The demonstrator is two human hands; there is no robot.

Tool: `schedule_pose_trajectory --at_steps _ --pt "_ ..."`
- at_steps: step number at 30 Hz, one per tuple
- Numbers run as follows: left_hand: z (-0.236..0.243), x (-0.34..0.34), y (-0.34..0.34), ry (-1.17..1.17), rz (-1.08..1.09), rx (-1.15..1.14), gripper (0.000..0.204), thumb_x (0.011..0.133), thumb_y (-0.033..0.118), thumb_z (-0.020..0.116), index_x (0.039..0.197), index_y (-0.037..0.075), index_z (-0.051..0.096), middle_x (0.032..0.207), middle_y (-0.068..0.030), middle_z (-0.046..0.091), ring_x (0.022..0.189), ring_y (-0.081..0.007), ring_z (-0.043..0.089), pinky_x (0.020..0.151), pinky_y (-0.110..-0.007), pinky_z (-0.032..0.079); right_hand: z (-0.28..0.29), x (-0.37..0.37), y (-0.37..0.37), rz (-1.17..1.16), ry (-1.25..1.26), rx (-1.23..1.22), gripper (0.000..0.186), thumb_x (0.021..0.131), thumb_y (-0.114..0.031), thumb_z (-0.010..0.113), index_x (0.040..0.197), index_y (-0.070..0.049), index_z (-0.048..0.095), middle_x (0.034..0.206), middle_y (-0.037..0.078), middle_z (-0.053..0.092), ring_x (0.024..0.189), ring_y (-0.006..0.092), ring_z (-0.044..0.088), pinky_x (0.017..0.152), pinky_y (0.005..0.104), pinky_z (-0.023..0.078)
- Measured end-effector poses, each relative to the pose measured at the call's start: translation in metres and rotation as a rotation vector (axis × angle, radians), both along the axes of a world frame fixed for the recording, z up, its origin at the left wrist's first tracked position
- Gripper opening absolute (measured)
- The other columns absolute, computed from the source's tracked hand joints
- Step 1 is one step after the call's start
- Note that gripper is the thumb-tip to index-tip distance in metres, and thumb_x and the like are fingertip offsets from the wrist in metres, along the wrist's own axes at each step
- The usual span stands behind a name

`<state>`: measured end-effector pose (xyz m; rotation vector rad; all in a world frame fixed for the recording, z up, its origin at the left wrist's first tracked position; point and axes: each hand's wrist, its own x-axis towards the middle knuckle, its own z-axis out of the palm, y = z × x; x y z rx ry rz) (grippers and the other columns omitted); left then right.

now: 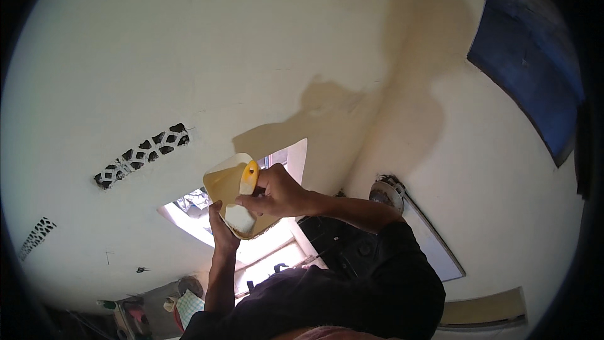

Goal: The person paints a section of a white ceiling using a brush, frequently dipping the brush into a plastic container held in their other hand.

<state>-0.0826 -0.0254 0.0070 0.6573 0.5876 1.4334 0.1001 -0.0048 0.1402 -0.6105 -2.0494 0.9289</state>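
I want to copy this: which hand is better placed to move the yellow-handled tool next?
Probably the right hand: it grips the yellow-handled tool. The left hand is busy holding the pale tub.

No text, label, brand, number or sign can be read. A small, thin, angular mark [109,257] stands on the pale wall [82,214] at left; it cannot be made out as a letter or numeral.
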Motion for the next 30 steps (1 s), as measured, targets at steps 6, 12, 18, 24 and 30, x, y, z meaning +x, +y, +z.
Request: schedule_pose_trajectory --at_steps 6,12,18,24,30 --pt "0.016 0.009 -0.01 0.342 0.121 0.196 0.048 0.097 0.03 0.029 0.123 -0.003 0.052 0.116 -0.0138 0.061 0.105 -0.02 0.061 0.089 -0.036 0.05 0.016 0.022 0.002 -0.066 0.129 -0.195 0.016 0.088 -0.013 0.071 0.088 0.003 0.068 0.067 0.005 0.068 0.059 0.0088 0.065 0.052 0.0224 0.052" --pt "0.006 0.008 -0.01 -0.043 0.017 -0.088 0.049 0.094 0.034 0.04 0.125 -0.002 0.051 0.113 -0.0141 0.061 0.103 -0.0223 0.062 0.086 -0.036 0.052 0.014 0.04 0.023 -0.315 0.048 0.051 0.011 0.086 -0.007 0.072 0.083 0.003 0.071 0.064 0.003 0.066 0.053 0.005 0.06 0.047 0.0219 0.048" --pt "0.005 0.007 -0.01 -0.038 0.018 -0.141 0.049 0.093 0.033 0.041 0.126 -0.002 0.051 0.116 -0.0135 0.061 0.106 -0.0237 0.061 0.091 -0.037 0.051 0.005 0.037 0.041 -0.435 0.027 0.114 0.022 0.08 -0.015 0.074 0.07 0.001 0.061 0.054 0.006 0.062 0.048 0.0091 0.059 0.047 0.0261 0.045" --pt "0.002 0.009 -0.008 -0.048 0.014 -0.109 0.048 0.093 0.033 0.041 0.124 -0.002 0.052 0.115 -0.0131 0.061 0.105 -0.0235 0.061 0.089 -0.037 0.051 0.018 0.032 0.039 -0.514 -0.172 0.342 0.024 0.079 -0.017 0.074 0.069 -0.001 0.06 0.053 0.007 0.06 0.044 0.0151 0.059 0.046 0.0284 0.044" --pt "0.011 0.012 -0.013 -0.015 -0.001 -0.131 0.049 0.093 0.033 0.041 0.124 -0.002 0.052 0.114 -0.0141 0.062 0.103 -0.0235 0.062 0.089 -0.037 0.05 0.026 0.033 0.046 -0.272 -0.018 0.301 0.021 0.083 -0.019 0.074 0.076 -0.002 0.063 0.057 0.008 0.061 0.046 0.018 0.058 0.049 0.0292 0.045"
